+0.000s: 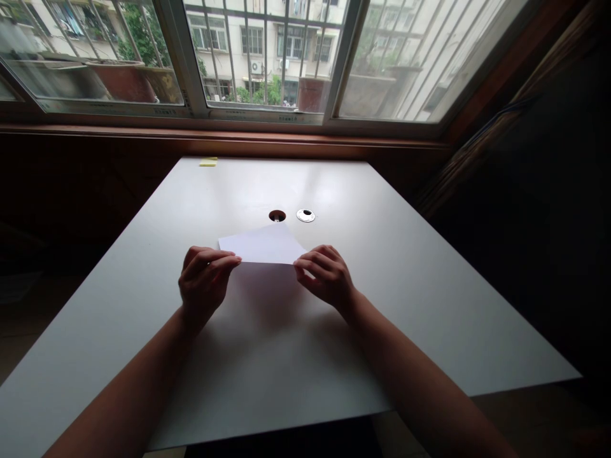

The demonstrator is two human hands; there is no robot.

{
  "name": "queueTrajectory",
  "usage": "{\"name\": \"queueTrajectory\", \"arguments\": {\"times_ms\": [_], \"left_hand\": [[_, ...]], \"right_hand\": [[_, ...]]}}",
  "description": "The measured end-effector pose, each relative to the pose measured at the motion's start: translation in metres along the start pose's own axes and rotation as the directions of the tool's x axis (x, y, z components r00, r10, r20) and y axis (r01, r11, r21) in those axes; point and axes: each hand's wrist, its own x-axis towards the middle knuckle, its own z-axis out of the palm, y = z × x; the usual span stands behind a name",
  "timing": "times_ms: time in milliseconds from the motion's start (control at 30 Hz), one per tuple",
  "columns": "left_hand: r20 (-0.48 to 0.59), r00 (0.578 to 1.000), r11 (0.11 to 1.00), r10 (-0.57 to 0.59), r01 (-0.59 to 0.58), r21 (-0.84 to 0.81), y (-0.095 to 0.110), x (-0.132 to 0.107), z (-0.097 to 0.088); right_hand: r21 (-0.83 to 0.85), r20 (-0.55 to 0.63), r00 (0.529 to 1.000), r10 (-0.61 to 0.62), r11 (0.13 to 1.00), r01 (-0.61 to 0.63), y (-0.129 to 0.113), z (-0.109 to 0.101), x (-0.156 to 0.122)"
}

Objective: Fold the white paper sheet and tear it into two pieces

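A sheet of white paper [262, 245] is stretched between my two hands above the white table. My left hand [205, 277] pinches its near left corner between thumb and fingers. On the other side, my right hand [327, 273] pinches the near right corner. The paper's near edge runs almost straight from one hand to the other, and its far part tapers toward a hole in the tabletop. A soft shadow lies on the table below the sheet. The fingertips partly cover the corners they grip.
The white table [429, 305] has a round cable hole [277, 215] with a loose grommet cover [306, 215] beside it. Yellow sticky notes [209, 161] lie at the far left edge. Beyond stands a barred window [267, 57] with plant pots outside. A dark curtain [482, 140] hangs at right.
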Motion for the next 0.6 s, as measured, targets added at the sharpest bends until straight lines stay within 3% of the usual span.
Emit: {"name": "queueTrajectory", "arguments": {"times_ms": [233,600], "left_hand": [[-0.145,0.970,0.981,-0.194,0.196,0.000,-0.004,0.002,-0.002],[-0.223,0.919,0.944,-0.325,0.328,-0.023,-0.008,0.004,-0.002]], "right_hand": [[-0.011,-0.021,0.999,0.041,0.999,-0.041,0.006,-0.002,-0.003],[-0.031,-0.113,0.983,0.145,0.988,-0.150,0.025,-0.009,-0.008]]}}
